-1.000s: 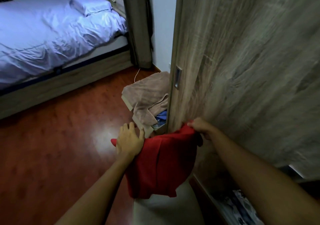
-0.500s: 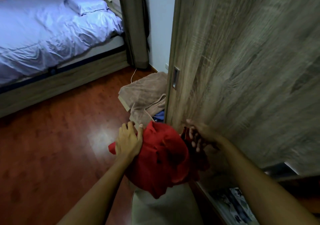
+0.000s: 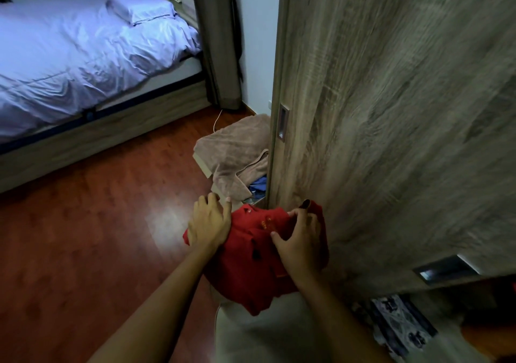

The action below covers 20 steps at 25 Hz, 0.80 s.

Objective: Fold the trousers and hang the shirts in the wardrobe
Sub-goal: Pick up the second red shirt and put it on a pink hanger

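A red shirt [image 3: 252, 267] with small gold lettering is bunched up in front of me, low in the middle of the head view. My left hand [image 3: 209, 221] grips its left edge. My right hand [image 3: 300, 239] presses on its upper right part, fingers curled into the cloth. Both hands hold the shirt just in front of the wooden wardrobe door [image 3: 391, 111], which fills the right side. The lower part of the shirt hangs over my pale trousers [image 3: 251, 334].
A beige towel [image 3: 237, 150] lies over a box on the floor by the door's edge, with blue cloth [image 3: 259, 182] beside it. A bed with pale blue bedding [image 3: 69, 55] stands at the left. Patterned fabric [image 3: 399, 323] lies at the lower right. Red-brown wooden floor [image 3: 83, 237] spreads left.
The shirt went from spread and hanging to gathered into a bundle. My right hand left the door's edge and came down onto the shirt.
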{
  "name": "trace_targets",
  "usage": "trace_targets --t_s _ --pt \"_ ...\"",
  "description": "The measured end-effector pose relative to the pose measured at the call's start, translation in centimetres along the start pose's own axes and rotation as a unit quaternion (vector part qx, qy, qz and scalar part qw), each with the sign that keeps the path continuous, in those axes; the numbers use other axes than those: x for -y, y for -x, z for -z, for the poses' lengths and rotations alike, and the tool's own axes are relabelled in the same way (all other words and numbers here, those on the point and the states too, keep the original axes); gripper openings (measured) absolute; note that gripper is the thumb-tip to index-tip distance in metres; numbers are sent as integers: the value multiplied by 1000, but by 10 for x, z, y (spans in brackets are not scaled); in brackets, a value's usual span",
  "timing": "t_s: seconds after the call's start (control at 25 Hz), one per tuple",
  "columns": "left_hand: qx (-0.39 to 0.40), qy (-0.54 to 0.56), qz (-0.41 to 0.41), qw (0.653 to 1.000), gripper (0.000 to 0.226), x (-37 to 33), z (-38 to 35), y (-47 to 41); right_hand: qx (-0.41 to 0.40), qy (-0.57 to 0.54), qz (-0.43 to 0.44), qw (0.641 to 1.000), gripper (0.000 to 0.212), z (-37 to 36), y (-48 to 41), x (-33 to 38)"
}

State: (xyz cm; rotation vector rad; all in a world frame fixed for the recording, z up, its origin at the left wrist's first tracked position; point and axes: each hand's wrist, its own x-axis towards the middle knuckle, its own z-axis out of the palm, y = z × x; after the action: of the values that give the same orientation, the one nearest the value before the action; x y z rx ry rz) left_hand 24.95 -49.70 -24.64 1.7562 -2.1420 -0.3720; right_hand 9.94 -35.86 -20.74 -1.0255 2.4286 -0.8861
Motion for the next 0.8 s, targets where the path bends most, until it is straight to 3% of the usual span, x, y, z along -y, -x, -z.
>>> trace_targets --t_s 0.12,0.24,0.44,0.52,0.6,0.68,0.8 --pt "-10 -2 -1 1000 43 -2 1 2 23 -33 -20 999 52 4 -1 -11" --pt "8 4 6 1000 42 -1 1 1 69 -64 -5 996 33 9 -1 -13" --pt "75 33 57 995 47 -2 9 -1 -52 -56 91 993 28 29 -4 3" --pt "86 159 -21 983 62 -14 30 3 -77 -79 126 986 30 49 -9 11" --pt "133 271 -182 936 66 -41 62 11 -89 -108 169 976 31 71 -8 24" --pt "189 250 -308 898 66 -75 93 17 -92 -128 224 962 29 95 0 39" --pt "158 183 -378 894 39 -113 124 23 -102 -151 292 939 27 132 16 58"
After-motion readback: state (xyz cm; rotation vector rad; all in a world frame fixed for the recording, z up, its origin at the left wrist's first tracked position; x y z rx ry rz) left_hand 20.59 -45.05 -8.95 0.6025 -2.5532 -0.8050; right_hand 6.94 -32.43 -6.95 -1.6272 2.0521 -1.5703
